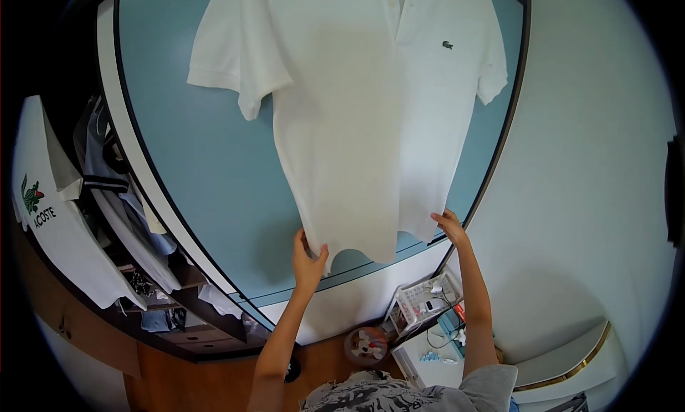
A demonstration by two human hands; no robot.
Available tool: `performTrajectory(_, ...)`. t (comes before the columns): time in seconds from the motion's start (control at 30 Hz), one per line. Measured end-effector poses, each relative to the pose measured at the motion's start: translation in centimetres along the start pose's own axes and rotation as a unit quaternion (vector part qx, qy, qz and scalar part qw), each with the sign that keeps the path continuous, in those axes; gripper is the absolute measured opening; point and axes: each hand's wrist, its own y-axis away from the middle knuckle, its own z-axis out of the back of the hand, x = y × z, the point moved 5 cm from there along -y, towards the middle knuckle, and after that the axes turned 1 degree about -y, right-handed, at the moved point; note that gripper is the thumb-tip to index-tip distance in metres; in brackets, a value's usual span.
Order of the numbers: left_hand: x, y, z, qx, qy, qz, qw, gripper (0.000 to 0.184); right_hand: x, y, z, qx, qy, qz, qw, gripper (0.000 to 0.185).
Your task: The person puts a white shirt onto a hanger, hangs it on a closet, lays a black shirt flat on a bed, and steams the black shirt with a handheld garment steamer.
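A white short-sleeved polo shirt [349, 126] with a small dark crocodile emblem hangs upright in front of a blue-green panel [207, 162]. At the shirt's lower left corner, my left hand [310, 258] pinches the hem between thumb and fingers. My right hand [449, 225] grips the lower right edge of the hem. Between the two hands the bottom edge hangs in a wavy curve. The top of the collar is cut off by the upper edge of the view.
An open wardrobe [193, 276] at left holds hanging clothes, including a white shirt [64, 226] with a large crocodile print. Below right are a white basket [421, 301], a white cabinet [428, 365], a round stool [366, 346] and a pale curved chair [571, 369].
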Motion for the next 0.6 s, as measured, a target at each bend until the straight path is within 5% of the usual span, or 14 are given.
performTrajectory(0.23,0.8,1.2,3.2,-0.141,-0.065,-0.035,0.987,0.048,-3.2,1.6,-0.7,0.044,0.020,0.031,0.998,0.030)
performTrajectory(0.47,3.0,1.2,4.0,-0.104,0.005,-0.001,0.995,0.045,-5.8,1.6,1.2,0.002,-0.038,0.065,0.997,0.011)
performTrajectory(0.53,2.0,1.4,4.3,-0.126,-0.042,-0.014,0.991,0.042,-5.8,1.9,1.4,-0.005,-0.050,0.071,0.996,0.011)
performTrajectory(0.6,-0.6,1.7,4.1,-0.174,-0.239,-0.162,0.941,0.044,-5.7,2.2,1.5,-0.016,-0.061,0.077,0.995,0.011)
